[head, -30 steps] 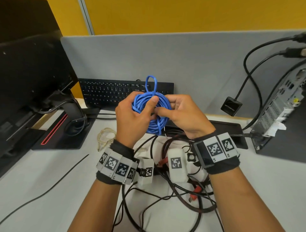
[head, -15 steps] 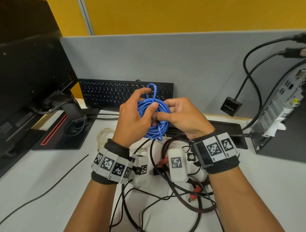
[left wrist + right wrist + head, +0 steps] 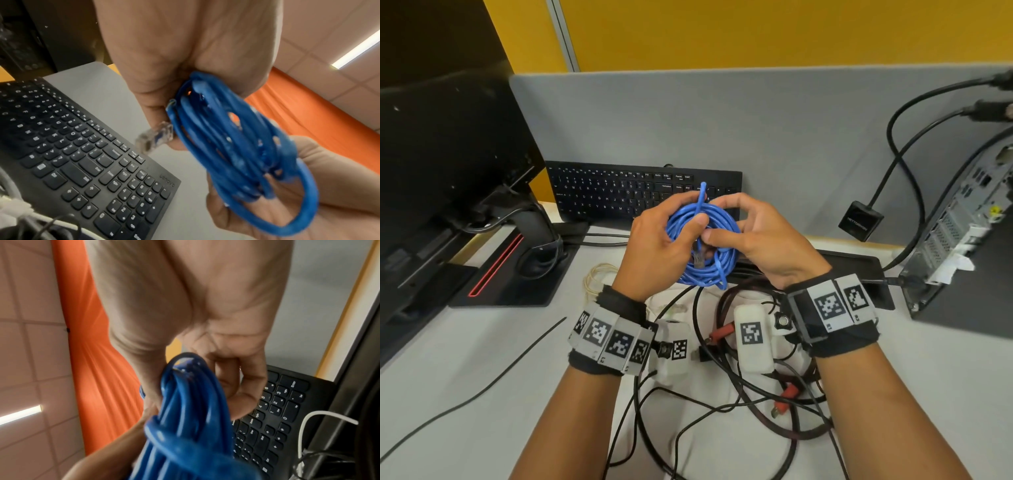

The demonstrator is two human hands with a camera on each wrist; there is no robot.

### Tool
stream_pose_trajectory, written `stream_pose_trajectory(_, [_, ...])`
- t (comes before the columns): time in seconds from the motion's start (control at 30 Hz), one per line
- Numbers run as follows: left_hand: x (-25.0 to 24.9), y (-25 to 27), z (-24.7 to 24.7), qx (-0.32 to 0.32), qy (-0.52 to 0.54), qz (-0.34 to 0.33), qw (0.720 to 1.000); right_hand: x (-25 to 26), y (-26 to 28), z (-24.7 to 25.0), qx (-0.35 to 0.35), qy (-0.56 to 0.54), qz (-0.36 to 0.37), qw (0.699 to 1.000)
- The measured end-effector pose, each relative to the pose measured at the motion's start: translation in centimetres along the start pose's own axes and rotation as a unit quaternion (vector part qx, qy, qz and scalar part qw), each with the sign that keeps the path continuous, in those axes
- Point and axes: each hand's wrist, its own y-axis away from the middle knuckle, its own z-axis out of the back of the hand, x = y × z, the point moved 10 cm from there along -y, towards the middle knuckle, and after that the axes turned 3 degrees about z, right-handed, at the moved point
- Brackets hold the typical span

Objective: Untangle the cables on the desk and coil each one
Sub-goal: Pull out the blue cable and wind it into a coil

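Hands, two: left hand (image 3: 654,246), right hand (image 3: 763,240) grip one blue cable coil (image 3: 709,253).

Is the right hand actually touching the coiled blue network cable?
Touching. The head view shows the right hand with thumb and fingers pinching the coiled blue network cable.

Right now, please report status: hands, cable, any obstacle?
Left hand and right hand both grip blue cable, coiled, above the desk. Black and red cables below, tangled.
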Motion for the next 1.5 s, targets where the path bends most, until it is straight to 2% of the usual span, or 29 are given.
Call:
stream_pose_trajectory(0.23, [0.8,0.0,0.1,-0.026,0.108,0.035,0.993,0.9,0.1,-0.6,0.029,-0.056,0.033,0.997])
stream_pose_trajectory(0.33, [1.0,0.0,0.0,-0.043,0.094,0.035,0.994,2.1,0.3,-0.4,0.019,0.054,0.082,0.995])
stream_pose_trajectory(0.43, [1.6,0.1,0.9,-0.117,0.054,0.046,0.991,4.0,0.8,0.4,-0.051,0.187,0.16,0.968])
stream_pose_trajectory(0.5, [2.4,0.3,1.7,-0.166,0.067,0.065,0.982,4.9,1.2,0.7,-0.099,0.222,0.196,0.95])
stream_pose_trajectory(0.6, [2.9,0.5,2.4,-0.204,0.103,0.08,0.97,5.8,1.4,0.0,-0.117,0.29,0.239,0.919])
stream_pose_trajectory(0.7, [2.9,0.8,2.5,-0.223,0.131,0.086,0.962,5.3,1.0,-0.7,-0.11,0.289,0.222,0.925])
stream_pose_trajectory(0.8, [2.0,0.9,2.6,-0.228,0.111,0.055,0.966,4.7,0.8,-1.5,-0.097,0.312,0.189,0.926])
stream_pose_trajectory(0.9, [1.6,0.7,2.3,-0.213,0.109,0.041,0.97,5.3,1.2,-1.1,-0.146,0.345,0.199,0.906])
stream_pose_trajectory(0.97, [1.2,0.6,2.1,-0.197,0.113,0.032,0.973,5.4,1.4,-0.6,-0.166,0.336,0.202,0.905])
stream_pose_trajectory(1.27, [0.6,0.4,1.9,-0.164,0.136,0.017,0.977,5.1,1.1,-0.2,-0.076,0.374,0.148,0.912])
stream_pose_trajectory(1.4, [1.2,0.4,2.7,-0.175,0.156,0.029,0.972,6.4,1.5,1.6,-0.128,0.361,0.194,0.903])
stream_pose_trajectory(1.5, [1.2,0.1,2.6,-0.143,0.17,0.035,0.974,6.5,1.3,2.4,-0.166,0.357,0.205,0.896])
